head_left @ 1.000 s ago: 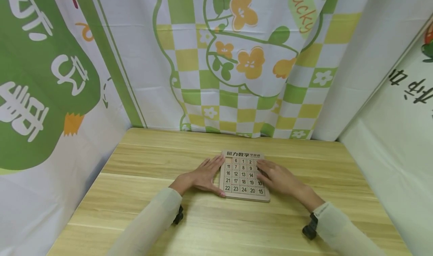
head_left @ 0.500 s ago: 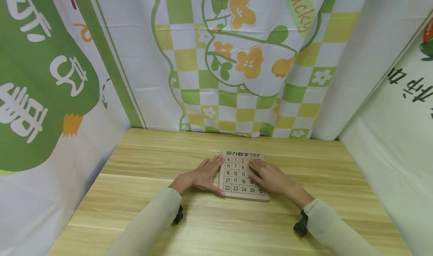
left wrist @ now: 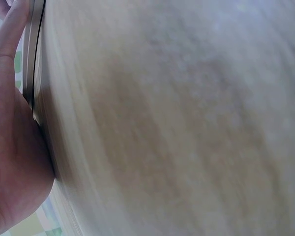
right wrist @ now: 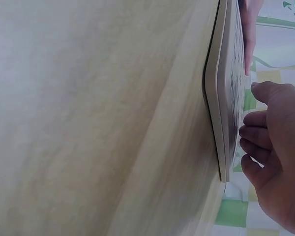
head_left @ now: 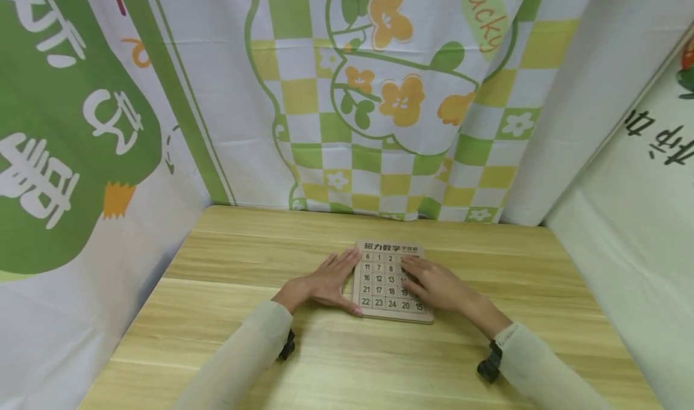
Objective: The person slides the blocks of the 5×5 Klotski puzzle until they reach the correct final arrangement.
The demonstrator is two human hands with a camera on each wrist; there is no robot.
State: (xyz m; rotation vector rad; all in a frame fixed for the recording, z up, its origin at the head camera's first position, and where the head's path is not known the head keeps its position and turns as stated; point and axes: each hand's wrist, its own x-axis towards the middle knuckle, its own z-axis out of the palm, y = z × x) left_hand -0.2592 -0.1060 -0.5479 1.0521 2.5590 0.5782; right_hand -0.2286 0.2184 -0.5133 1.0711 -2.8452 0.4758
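Observation:
A wooden number slide puzzle (head_left: pixel 386 291) lies flat near the middle of the table, with dark printed characters along its top edge. Rows of numbered square tiles fill its frame; the top row begins 6, 1, 2. My left hand (head_left: pixel 329 282) braces the puzzle's left edge, fingers extended by the upper corner and thumb at the lower one. Over the right-hand columns, the fingertips of my right hand (head_left: pixel 441 285) rest on the tiles and hide several of them. The right wrist view shows these fingers loosely bent against the puzzle's face (right wrist: pixel 234 83).
The puzzle lies on a wood-grain table (head_left: pixel 325 362). A patterned curtain (head_left: pixel 379 175) hangs behind the table's back edge, with white printed cloth (head_left: pixel 629 235) on the right and more at the left. Dark wrist cameras (head_left: pixel 490 365) sit below both cuffs.
One second ago a gap showed at the top-left cell; the 6, 1 and 2 tiles have since slid one place left. My right hand moved left over the puzzle. The left hand stayed still.

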